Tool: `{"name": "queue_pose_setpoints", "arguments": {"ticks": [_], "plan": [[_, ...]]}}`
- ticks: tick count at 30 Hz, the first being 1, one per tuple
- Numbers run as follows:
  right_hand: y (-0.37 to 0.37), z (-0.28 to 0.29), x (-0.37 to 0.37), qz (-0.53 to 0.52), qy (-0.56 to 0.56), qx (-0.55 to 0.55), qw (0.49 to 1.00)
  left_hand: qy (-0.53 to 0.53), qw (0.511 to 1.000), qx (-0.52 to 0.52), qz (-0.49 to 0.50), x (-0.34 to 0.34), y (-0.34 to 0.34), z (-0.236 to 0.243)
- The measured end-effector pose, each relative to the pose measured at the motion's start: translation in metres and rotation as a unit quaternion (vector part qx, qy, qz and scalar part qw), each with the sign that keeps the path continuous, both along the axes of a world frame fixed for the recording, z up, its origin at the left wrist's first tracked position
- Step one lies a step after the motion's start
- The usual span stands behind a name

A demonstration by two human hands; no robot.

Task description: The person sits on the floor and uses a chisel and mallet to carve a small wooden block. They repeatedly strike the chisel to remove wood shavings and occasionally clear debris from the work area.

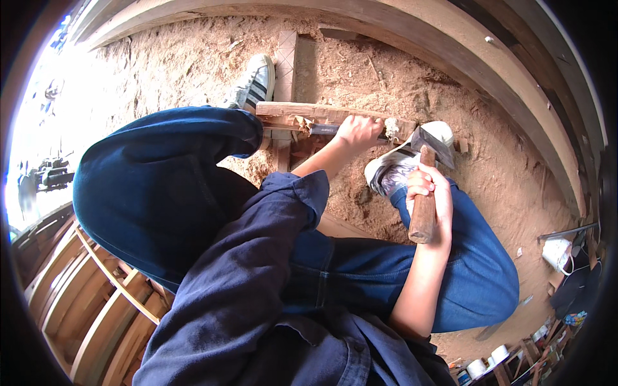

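Observation:
My left hand (360, 132) is closed around a chisel, whose dark blade (322, 129) points left along a length of wood (335, 114). A pale, frayed tuft (391, 128) shows just right of that hand, at what looks like the chisel's handle end. Curled chips (302, 123) lie by the blade's tip, against the wood. In my right hand (439, 196) is a hammer, gripped by its thick wooden handle (422, 219). The hammer's grey metal head (432, 145) is raised over my right shoe (393, 168), right of the chisel.
A marked timber (285, 61) runs under the wood, beside my left shoe (257, 80). Sawdust covers the ground (193, 71). Long curved planks (412, 26) arc around the far and right sides. Curved timbers (96, 315) stand lower left; a white bucket (557, 253) sits right.

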State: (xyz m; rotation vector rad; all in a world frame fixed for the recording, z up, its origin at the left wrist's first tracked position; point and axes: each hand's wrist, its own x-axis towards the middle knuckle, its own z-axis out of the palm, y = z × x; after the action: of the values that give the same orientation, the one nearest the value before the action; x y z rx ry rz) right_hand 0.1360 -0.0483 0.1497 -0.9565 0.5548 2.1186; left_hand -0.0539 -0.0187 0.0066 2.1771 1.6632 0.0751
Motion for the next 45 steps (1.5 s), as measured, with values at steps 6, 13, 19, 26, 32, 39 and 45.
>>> {"name": "queue_pose_setpoints", "arguments": {"ticks": [6,13,19,26,32,39,45], "plan": [[-0.002,0.0,0.002,-0.026,0.008,-0.001,1.0,-0.064,0.985,-0.027,0.161,-0.024,-0.018,-0.023],[0.001,-0.002,0.005,-0.04,0.044,-0.021,0.998,-0.036,0.997,-0.026,-0.056,0.003,-0.013,-0.008],[0.0,-0.007,0.009,-0.037,0.065,-0.032,0.997,-0.051,0.998,-0.002,-0.034,0.019,-0.01,0.002],[-0.002,-0.004,0.006,-0.06,0.032,-0.022,0.997,-0.037,0.998,0.012,0.043,-0.014,-0.013,0.002],[-0.001,-0.01,0.012,-0.051,0.067,-0.021,0.996,-0.012,0.996,-0.006,-0.089,-0.02,-0.011,0.001],[-0.003,0.0,0.001,-0.071,0.082,-0.052,0.993,-0.085,0.991,0.065,-0.078,-0.006,-0.01,0.0],[-0.002,-0.008,0.008,-0.07,0.075,-0.028,0.994,-0.028,0.999,0.002,-0.02,-0.018,-0.01,-0.006]]}}
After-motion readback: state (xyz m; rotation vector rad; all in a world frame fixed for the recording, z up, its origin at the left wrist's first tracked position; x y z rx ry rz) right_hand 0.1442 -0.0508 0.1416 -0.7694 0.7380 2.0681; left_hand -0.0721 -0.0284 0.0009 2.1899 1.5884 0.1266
